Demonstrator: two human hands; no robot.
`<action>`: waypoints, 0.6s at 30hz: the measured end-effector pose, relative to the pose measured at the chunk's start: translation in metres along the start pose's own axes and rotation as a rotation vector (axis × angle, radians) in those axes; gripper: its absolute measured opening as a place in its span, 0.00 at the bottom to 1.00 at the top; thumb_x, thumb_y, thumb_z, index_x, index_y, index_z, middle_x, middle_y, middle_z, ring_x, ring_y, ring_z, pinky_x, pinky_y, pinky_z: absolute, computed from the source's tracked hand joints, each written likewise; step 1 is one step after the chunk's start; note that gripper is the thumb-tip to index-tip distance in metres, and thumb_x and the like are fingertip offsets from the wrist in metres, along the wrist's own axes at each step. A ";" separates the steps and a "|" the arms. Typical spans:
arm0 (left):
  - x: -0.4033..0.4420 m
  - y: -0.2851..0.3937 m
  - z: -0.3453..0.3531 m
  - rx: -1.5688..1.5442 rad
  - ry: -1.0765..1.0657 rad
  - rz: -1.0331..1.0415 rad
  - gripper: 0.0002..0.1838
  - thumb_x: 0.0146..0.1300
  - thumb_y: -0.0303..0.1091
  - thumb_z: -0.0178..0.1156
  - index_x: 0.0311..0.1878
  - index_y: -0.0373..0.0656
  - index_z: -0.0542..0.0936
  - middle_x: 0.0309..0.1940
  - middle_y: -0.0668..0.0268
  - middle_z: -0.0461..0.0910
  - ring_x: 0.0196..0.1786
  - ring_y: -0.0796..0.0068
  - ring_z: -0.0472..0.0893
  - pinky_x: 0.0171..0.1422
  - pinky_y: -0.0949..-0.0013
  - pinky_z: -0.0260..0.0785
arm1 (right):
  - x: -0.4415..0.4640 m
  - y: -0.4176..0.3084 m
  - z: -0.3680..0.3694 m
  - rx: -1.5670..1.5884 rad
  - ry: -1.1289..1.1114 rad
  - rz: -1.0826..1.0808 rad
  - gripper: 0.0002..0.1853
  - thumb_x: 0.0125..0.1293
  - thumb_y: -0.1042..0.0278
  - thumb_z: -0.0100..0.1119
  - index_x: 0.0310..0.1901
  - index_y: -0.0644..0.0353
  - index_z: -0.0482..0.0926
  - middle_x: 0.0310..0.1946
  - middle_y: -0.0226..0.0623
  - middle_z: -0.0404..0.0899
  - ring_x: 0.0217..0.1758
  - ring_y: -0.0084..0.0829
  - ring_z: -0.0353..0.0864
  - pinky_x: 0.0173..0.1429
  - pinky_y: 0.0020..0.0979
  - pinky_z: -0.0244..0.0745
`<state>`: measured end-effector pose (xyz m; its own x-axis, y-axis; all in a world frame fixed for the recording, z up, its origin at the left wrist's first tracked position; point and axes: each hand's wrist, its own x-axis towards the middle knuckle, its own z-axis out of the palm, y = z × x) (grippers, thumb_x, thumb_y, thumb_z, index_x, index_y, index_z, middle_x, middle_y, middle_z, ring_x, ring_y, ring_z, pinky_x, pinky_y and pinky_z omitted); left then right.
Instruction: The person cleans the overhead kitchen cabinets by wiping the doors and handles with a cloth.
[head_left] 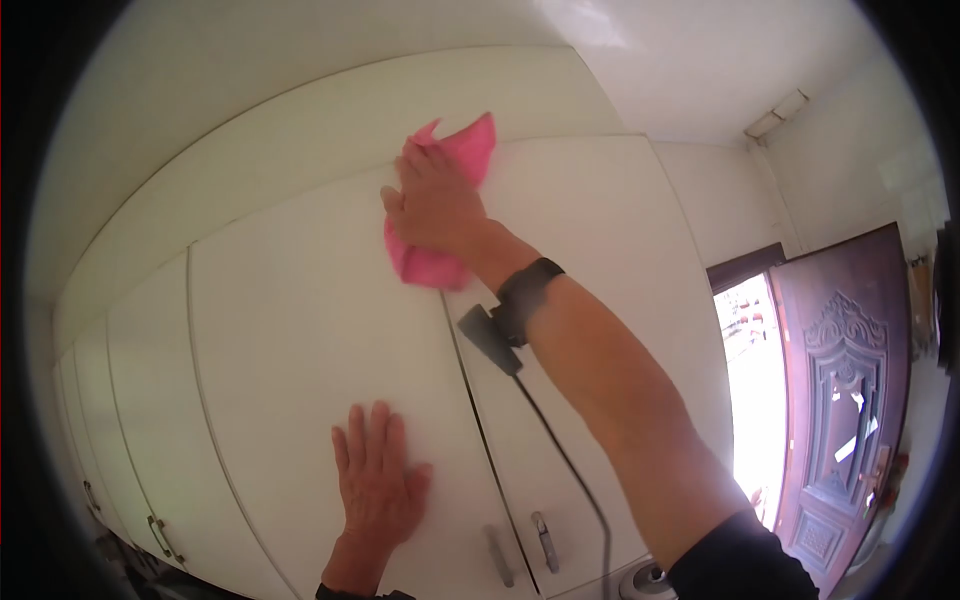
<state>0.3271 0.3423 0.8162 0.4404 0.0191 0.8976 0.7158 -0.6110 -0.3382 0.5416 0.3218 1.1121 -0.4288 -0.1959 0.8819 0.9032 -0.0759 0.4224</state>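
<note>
High on the white cabinet doors (310,320), my right hand (435,195) presses a pink cloth (470,150) against the surface near the top of the seam between two doors. Parts of the cloth stick out above and below the hand; the rest is hidden under the palm. A black band (525,295) with a dark plug and cable circles my right wrist. Lower down, my left hand (380,485) lies flat on the left door with its fingers stretched out, holding nothing.
Two metal handles, one of them the right door handle (544,541), sit low beside the seam. More cabinet doors run off to the left. At the right a carved wooden door (835,400) stands ajar with bright light behind it. A round object (642,580) shows at the bottom edge.
</note>
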 end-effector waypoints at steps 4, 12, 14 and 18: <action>0.022 0.028 -0.012 -0.048 0.128 0.047 0.39 0.71 0.58 0.53 0.73 0.35 0.62 0.77 0.47 0.57 0.80 0.35 0.49 0.79 0.32 0.36 | -0.002 0.015 -0.028 0.097 -0.231 -0.002 0.27 0.74 0.54 0.41 0.64 0.66 0.71 0.71 0.50 0.67 0.75 0.46 0.64 0.75 0.43 0.62; 0.045 0.052 0.014 0.003 -0.001 0.107 0.46 0.63 0.63 0.61 0.73 0.35 0.63 0.78 0.50 0.56 0.80 0.39 0.50 0.79 0.32 0.36 | -0.048 0.211 -0.069 -0.844 -0.453 -0.090 0.26 0.71 0.58 0.48 0.62 0.69 0.71 0.59 0.50 0.78 0.65 0.50 0.75 0.69 0.45 0.69; 0.044 0.055 0.018 -0.003 0.016 0.116 0.48 0.62 0.62 0.62 0.72 0.34 0.63 0.78 0.51 0.56 0.80 0.40 0.50 0.80 0.32 0.36 | -0.053 0.204 -0.056 -0.574 -0.012 0.293 0.27 0.70 0.58 0.46 0.63 0.71 0.71 0.64 0.54 0.73 0.70 0.50 0.70 0.73 0.46 0.63; 0.044 0.057 0.014 0.016 0.002 0.101 0.49 0.61 0.63 0.62 0.72 0.31 0.62 0.78 0.50 0.55 0.80 0.40 0.50 0.80 0.33 0.35 | -0.043 0.158 -0.026 -0.304 -0.104 0.155 0.34 0.73 0.54 0.40 0.73 0.71 0.59 0.75 0.53 0.59 0.80 0.50 0.56 0.82 0.49 0.45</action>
<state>0.3942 0.3194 0.8327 0.5100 -0.0438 0.8591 0.6763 -0.5967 -0.4319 0.7031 0.2932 1.1349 -0.2712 -0.1285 0.9539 0.9145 -0.3434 0.2137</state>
